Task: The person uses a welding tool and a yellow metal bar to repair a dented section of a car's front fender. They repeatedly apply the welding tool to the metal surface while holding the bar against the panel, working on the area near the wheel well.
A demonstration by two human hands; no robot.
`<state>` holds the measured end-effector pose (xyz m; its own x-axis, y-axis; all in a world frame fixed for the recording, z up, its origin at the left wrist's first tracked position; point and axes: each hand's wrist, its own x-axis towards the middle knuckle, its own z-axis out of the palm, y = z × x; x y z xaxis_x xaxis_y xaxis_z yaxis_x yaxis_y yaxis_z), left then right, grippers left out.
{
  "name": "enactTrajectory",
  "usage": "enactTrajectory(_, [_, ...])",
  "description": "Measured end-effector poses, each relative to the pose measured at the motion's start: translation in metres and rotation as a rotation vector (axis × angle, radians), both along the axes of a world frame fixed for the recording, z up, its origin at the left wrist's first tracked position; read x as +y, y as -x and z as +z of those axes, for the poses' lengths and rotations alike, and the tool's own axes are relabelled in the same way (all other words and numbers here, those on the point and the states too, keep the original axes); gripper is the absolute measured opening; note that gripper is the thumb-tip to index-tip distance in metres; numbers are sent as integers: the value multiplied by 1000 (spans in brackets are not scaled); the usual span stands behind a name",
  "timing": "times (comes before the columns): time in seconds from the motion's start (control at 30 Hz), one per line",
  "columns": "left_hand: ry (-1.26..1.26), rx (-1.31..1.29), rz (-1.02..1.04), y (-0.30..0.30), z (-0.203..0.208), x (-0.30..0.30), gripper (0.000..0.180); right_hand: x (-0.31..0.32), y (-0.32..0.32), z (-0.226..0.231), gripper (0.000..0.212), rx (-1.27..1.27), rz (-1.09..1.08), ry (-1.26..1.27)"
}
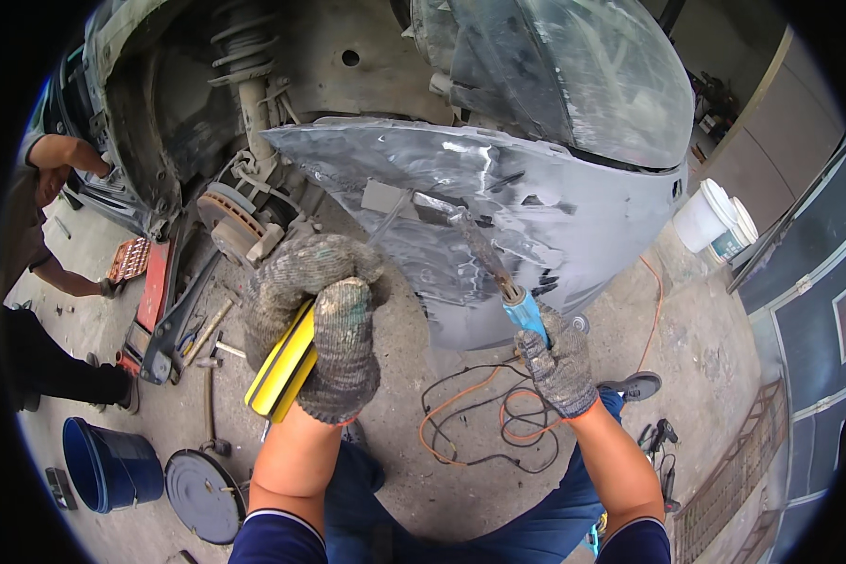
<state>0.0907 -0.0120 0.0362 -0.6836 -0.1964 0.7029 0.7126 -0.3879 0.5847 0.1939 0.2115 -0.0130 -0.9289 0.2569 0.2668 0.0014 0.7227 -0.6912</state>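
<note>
My left hand [334, 324], in a grey knit glove, is closed around a yellow-and-black handle [287, 362]. Beyond the glove a thin stem leads to a flat grey plate [383, 196], which lies against or just over the grey car bumper [583, 207]; contact is hard to tell. In my gloved right hand [559, 362] is a blue-handled soldering iron [528, 318] with a metal shaft. Its broad, flat tip points at the bumper, close beside the plate. The bumper's surface is sanded and patchy, with a white crack line and dark holes.
Behind the bumper are the headlight [573, 75] and a bare brake disc [230, 221]. Cables [498, 418] coil on the floor before me. To the left are a red floor jack [155, 282], a hammer [211, 414], a blue bucket [113, 461] and a co-worker [52, 244]. White buckets [705, 216] stand right.
</note>
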Motion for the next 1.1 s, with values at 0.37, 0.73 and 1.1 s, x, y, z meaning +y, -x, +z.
enactTrajectory(0.37, [4,13,27,2,0,1,28,1,-2,2,43,89,1,-132])
enactTrajectory(0.73, [-12,-18,9,0,2,2,30,5,-5,-2,44,86,2,-124])
enactTrajectory(1.1, [-26,-1,4,1,1,2,29,-1,-8,2,42,133,-3,-90])
